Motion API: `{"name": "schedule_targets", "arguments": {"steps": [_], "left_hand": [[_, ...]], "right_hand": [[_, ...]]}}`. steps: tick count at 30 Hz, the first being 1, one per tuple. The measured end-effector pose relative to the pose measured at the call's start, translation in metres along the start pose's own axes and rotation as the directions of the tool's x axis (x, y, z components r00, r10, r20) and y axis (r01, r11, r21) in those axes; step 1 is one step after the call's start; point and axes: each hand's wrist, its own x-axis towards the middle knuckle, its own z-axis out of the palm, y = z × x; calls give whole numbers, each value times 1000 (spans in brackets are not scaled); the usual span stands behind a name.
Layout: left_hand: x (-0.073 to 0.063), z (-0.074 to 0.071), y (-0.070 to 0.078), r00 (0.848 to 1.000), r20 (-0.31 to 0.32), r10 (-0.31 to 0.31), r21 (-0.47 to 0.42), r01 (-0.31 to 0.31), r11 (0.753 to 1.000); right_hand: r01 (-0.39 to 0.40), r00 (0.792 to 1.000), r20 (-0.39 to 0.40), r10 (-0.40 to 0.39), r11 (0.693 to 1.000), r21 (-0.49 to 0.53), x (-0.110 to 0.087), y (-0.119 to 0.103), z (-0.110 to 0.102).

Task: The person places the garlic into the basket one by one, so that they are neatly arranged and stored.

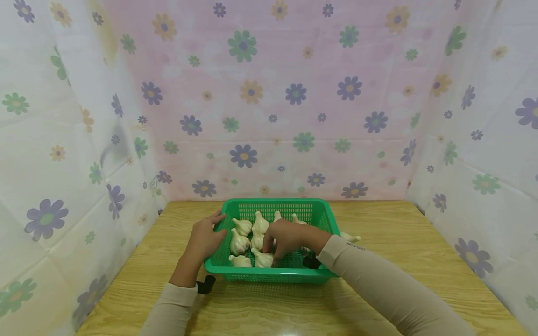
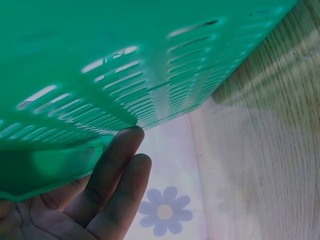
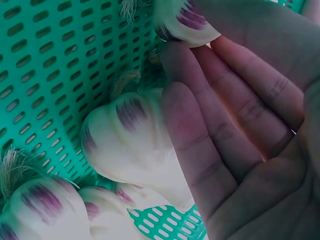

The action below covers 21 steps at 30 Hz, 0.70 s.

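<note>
A green plastic basket [image 1: 269,271] with slotted walls holds several white garlic bulbs [image 1: 239,242] with purple streaks. My left hand [image 1: 205,237] grips the basket's left rim, the thumb over the edge. In the left wrist view, its fingers [image 2: 120,172] lie along the outside of the wall. Inside the basket, my right hand [image 1: 287,238] reaches down among the bulbs. The right wrist view has a garlic bulb [image 3: 187,22] pinched between thumb and fingertips, cut off by the frame's top edge. Another bulb [image 3: 130,135] lies beside the fingers.
The basket stands on a wood-grain table [image 1: 378,270]. Beyond its right wall, a garlic bulb [image 1: 350,237] lies on the table, partly hidden by the basket and my forearm. Flower-patterned cloth [image 1: 269,116] encloses the table at the back and both sides.
</note>
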Motion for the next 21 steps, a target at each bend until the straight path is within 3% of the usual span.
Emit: {"name": "schedule_targets", "arguments": {"steps": [21], "left_hand": [[0,-1,-2,1000,-6,11,3,-11,1000]], "right_hand": [[27,1000,-15,-27,1000,9,3,0,-2]]}}
